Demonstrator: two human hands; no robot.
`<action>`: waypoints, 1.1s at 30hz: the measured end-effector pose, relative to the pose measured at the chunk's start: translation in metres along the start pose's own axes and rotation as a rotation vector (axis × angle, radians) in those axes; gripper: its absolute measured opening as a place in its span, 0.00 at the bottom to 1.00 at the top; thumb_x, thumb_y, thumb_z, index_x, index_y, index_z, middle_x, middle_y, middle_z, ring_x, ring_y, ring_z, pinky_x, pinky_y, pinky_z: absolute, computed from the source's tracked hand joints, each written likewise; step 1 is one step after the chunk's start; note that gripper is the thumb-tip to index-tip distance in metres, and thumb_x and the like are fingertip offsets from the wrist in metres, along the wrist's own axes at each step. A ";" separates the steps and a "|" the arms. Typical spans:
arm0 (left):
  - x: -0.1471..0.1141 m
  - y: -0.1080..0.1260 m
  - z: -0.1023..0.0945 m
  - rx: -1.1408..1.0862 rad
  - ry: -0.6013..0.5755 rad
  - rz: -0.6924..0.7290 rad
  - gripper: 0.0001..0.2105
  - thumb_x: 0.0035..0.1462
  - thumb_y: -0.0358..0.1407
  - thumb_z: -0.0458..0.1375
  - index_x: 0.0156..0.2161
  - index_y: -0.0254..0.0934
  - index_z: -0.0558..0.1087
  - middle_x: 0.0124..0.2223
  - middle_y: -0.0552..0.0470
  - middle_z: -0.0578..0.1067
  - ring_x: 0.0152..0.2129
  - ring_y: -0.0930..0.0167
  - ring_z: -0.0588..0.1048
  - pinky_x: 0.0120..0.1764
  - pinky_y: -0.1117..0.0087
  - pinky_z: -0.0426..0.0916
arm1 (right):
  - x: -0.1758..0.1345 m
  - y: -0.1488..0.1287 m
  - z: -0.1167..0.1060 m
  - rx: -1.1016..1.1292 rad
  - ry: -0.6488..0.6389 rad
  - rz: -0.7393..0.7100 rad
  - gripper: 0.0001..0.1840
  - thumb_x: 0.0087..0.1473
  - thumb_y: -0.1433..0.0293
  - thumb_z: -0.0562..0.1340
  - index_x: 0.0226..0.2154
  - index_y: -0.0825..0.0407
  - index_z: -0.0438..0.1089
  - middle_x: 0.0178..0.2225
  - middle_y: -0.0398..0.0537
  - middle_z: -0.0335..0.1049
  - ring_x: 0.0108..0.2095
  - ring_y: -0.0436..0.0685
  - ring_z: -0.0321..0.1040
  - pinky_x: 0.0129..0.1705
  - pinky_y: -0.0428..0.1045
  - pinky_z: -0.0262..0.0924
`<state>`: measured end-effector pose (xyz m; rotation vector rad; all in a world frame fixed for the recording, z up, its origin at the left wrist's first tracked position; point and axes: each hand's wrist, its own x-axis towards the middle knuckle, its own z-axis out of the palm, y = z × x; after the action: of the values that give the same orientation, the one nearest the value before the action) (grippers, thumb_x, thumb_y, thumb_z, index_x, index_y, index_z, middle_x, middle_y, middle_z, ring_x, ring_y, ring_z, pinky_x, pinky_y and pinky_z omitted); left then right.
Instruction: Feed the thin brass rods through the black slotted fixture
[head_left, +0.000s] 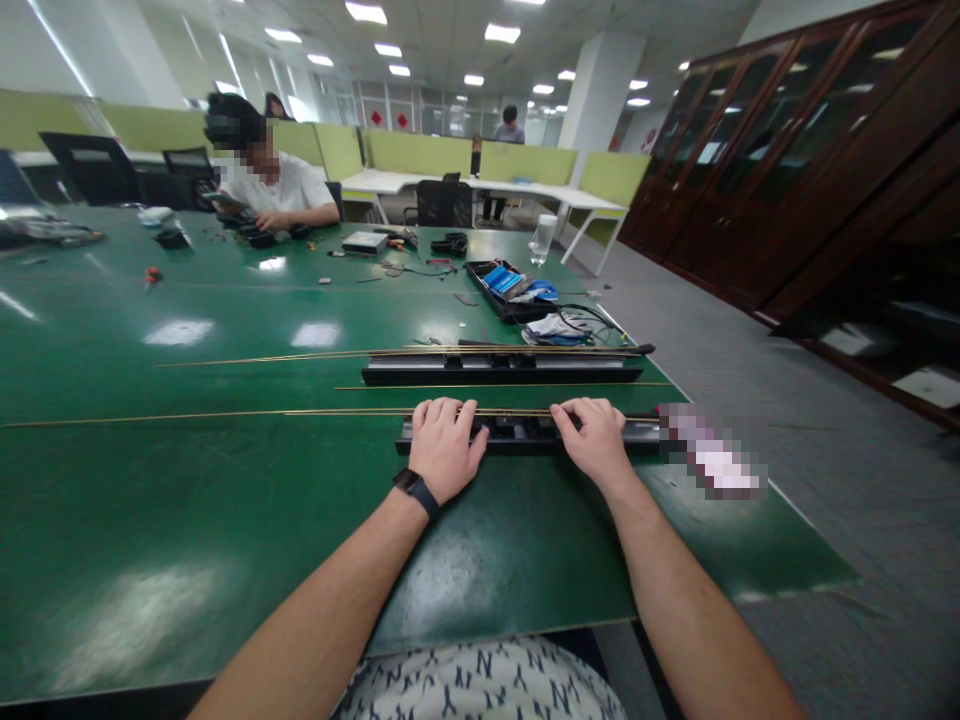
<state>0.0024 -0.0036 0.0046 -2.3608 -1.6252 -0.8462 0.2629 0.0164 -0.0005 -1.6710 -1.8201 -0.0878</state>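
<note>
A long black-and-silver rail assembly lies crosswise on the green table in front of me. Thin brass-coloured rods run along its far edge and stick out well to the left. My left hand, a black watch on its wrist, lies over the rail's left part with fingers stretched forward and thumb apart. At the rail's right part, my right hand has its thumb and fingers closed at the rods; its fingertips are partly hidden. Farther back is a second, similar rail with several rods on top.
A single rod lies between the rails. Behind them are a black tray with blue packets, cloth gloves, cables and a clear cup. A person works across the table. A pixelated pink patch covers something at right.
</note>
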 end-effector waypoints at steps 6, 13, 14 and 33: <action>0.000 0.000 -0.001 -0.003 -0.003 -0.003 0.17 0.66 0.43 0.54 0.56 0.40 0.71 0.48 0.42 0.76 0.51 0.58 0.70 0.58 0.52 0.58 | 0.000 -0.002 -0.001 0.005 -0.008 0.005 0.16 0.65 0.58 0.57 0.30 0.47 0.73 0.34 0.47 0.76 0.44 0.60 0.64 0.49 0.57 0.47; -0.001 -0.001 0.000 -0.003 -0.004 0.005 0.17 0.66 0.43 0.54 0.56 0.39 0.71 0.49 0.42 0.76 0.50 0.58 0.71 0.58 0.52 0.57 | 0.000 -0.002 -0.001 -0.006 -0.009 0.022 0.17 0.64 0.57 0.57 0.30 0.48 0.73 0.34 0.47 0.76 0.43 0.60 0.64 0.50 0.57 0.47; -0.001 -0.001 0.000 -0.004 -0.008 0.007 0.17 0.66 0.43 0.54 0.56 0.39 0.71 0.49 0.42 0.76 0.50 0.58 0.71 0.58 0.52 0.58 | 0.000 -0.003 -0.001 -0.006 -0.009 0.021 0.17 0.64 0.57 0.58 0.30 0.48 0.73 0.34 0.46 0.77 0.43 0.60 0.64 0.50 0.57 0.46; 0.000 -0.001 0.001 0.010 0.004 0.006 0.17 0.66 0.43 0.55 0.56 0.39 0.71 0.48 0.42 0.76 0.51 0.57 0.70 0.57 0.52 0.58 | 0.000 -0.003 0.000 0.016 0.009 0.003 0.19 0.65 0.57 0.57 0.29 0.48 0.72 0.33 0.47 0.77 0.42 0.60 0.63 0.48 0.56 0.46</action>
<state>0.0020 -0.0029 0.0040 -2.3550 -1.6158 -0.8393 0.2603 0.0160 0.0005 -1.6604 -1.8070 -0.0792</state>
